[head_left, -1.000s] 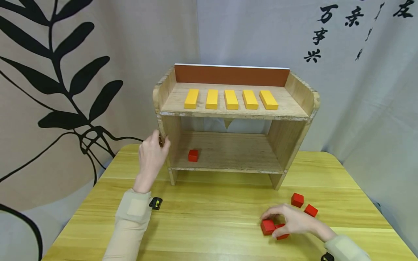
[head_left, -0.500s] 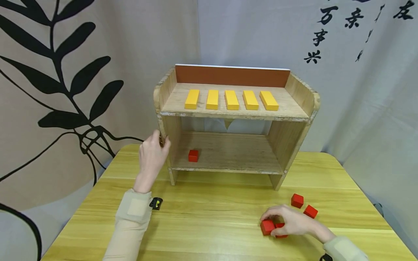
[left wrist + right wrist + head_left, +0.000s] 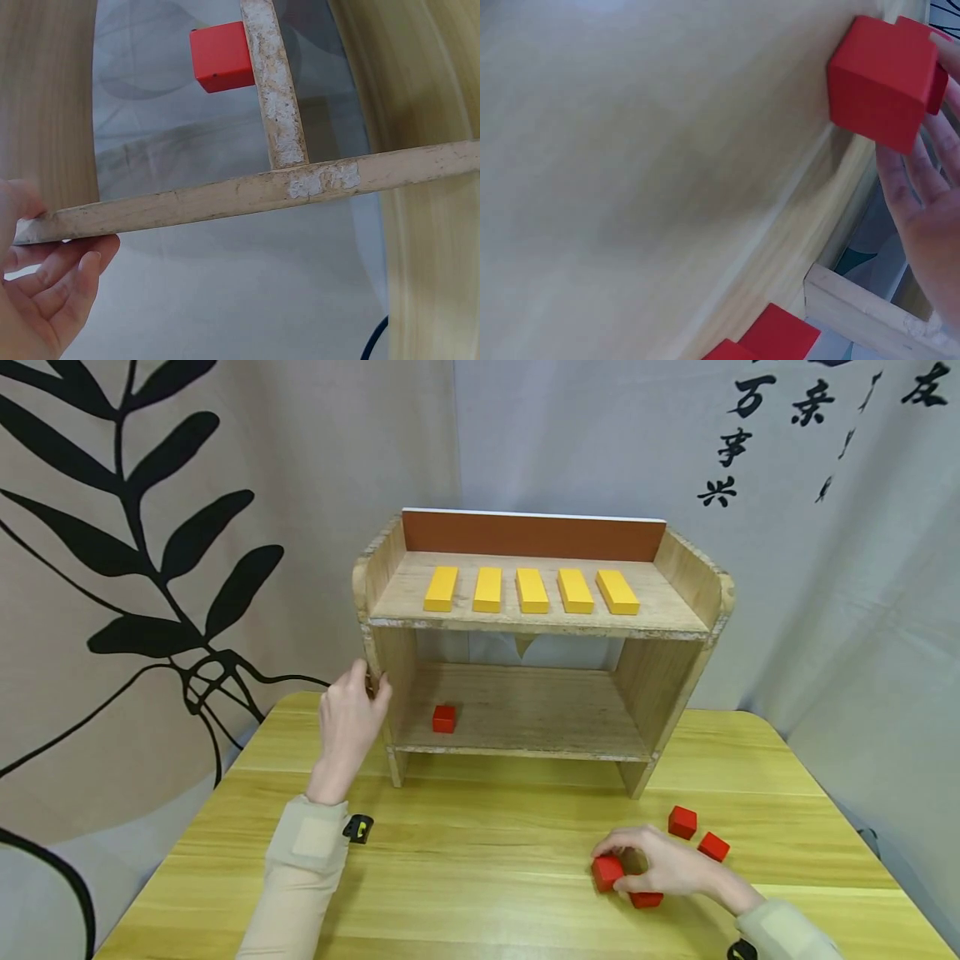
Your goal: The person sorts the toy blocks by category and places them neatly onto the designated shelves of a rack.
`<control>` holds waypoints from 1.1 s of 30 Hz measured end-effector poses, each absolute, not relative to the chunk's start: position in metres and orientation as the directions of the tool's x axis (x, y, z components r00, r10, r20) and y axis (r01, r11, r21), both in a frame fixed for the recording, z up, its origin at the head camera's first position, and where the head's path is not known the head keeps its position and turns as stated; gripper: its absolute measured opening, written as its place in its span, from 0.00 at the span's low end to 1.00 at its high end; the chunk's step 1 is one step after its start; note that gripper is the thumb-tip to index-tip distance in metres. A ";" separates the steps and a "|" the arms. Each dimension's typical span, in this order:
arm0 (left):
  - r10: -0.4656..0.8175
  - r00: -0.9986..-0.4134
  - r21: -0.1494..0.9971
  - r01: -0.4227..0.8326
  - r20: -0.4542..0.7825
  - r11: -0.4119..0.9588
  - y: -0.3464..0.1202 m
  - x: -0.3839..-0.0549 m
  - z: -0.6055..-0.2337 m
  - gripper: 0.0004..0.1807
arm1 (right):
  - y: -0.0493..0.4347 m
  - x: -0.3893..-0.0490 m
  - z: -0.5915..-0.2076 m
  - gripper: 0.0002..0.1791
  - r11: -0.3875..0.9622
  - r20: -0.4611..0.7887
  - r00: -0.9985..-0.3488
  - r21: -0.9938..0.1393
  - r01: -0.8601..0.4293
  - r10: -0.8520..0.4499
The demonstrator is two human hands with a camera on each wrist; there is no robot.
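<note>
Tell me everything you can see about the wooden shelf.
The wooden shelf stands upright on the table, with two tiers between side panels and a reddish-brown board behind the upper one. It looks like pale wood, its front edges worn and patched white. Five yellow blocks lie on top, one red cube below; the left hand grips the left panel's edge.

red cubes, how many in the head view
5: one cube on the lower shelf; second cube pinched by the right hand; third cube beside it, partly covered; fourth cube and fifth cube beyond the hand, on the table. The hand could hide more.
</note>
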State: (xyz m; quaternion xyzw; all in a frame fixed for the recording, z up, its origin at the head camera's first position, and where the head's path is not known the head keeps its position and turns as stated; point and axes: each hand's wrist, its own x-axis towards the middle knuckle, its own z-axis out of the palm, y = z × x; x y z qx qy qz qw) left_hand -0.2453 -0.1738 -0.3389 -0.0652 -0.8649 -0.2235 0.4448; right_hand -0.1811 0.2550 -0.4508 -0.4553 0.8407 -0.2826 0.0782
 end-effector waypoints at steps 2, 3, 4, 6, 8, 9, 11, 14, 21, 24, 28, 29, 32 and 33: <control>-0.086 -0.597 0.329 0.311 0.797 0.892 -0.174 -0.245 -0.339 0.10 | 0.253 -0.182 -0.449 0.17 0.431 0.131 -0.578 -0.541 -0.722 -0.805; -0.087 -0.597 0.329 0.310 0.797 0.892 -0.174 -0.245 -0.339 0.10 | 0.252 -0.183 -0.449 0.17 0.435 0.132 -0.583 -0.540 -0.721 -0.802; -0.086 -0.597 0.328 0.311 0.798 0.892 -0.174 -0.245 -0.339 0.10 | 0.251 -0.184 -0.448 0.17 0.437 0.134 -0.586 -0.540 -0.719 -0.799; -0.085 -0.596 0.327 0.311 0.798 0.892 -0.174 -0.245 -0.339 0.10 | 0.250 -0.185 -0.446 0.17 0.442 0.132 -0.594 -0.547 -0.711 -0.794; -0.085 -0.596 0.326 0.310 0.799 0.893 -0.174 -0.245 -0.339 0.11 | 0.249 -0.185 -0.445 0.17 0.444 0.132 -0.600 -0.553 -0.705 -0.789; -0.084 -0.596 0.325 0.309 0.798 0.894 -0.174 -0.245 -0.338 0.11 | 0.248 -0.186 -0.444 0.17 0.443 0.133 -0.602 -0.556 -0.703 -0.787; -0.080 -0.598 0.318 0.303 0.797 0.898 -0.174 -0.245 -0.337 0.11 | 0.247 -0.187 -0.443 0.17 0.440 0.144 -0.600 -0.551 -0.709 -0.787; -0.061 -0.613 0.292 0.284 0.788 0.913 -0.174 -0.244 -0.335 0.13 | 0.245 -0.188 -0.441 0.18 0.443 0.151 -0.603 -0.543 -0.713 -0.784; -0.036 -0.654 0.260 0.249 0.756 0.933 -0.175 -0.241 -0.332 0.16 | 0.237 -0.192 -0.433 0.18 0.471 0.158 -0.620 -0.516 -0.715 -0.769; -0.039 -0.657 0.271 0.256 0.753 0.928 -0.175 -0.240 -0.331 0.16 | 0.232 -0.196 -0.429 0.18 0.455 0.206 -0.603 -0.485 -0.747 -0.771; -0.042 -0.652 0.275 0.260 0.757 0.926 -0.176 -0.240 -0.331 0.16 | 0.223 -0.203 -0.424 0.18 0.431 0.273 -0.586 -0.462 -0.775 -0.763; -0.042 -0.651 0.274 0.259 0.758 0.926 -0.176 -0.240 -0.331 0.16 | 0.220 -0.205 -0.423 0.18 0.425 0.288 -0.584 -0.461 -0.779 -0.759; -0.042 -0.653 0.274 0.259 0.757 0.926 -0.176 -0.240 -0.331 0.16 | 0.212 -0.210 -0.418 0.19 0.421 0.329 -0.592 -0.462 -0.780 -0.736; -0.041 -0.653 0.275 0.260 0.756 0.926 -0.176 -0.240 -0.331 0.16 | 0.210 -0.212 -0.417 0.20 0.427 0.339 -0.601 -0.464 -0.776 -0.724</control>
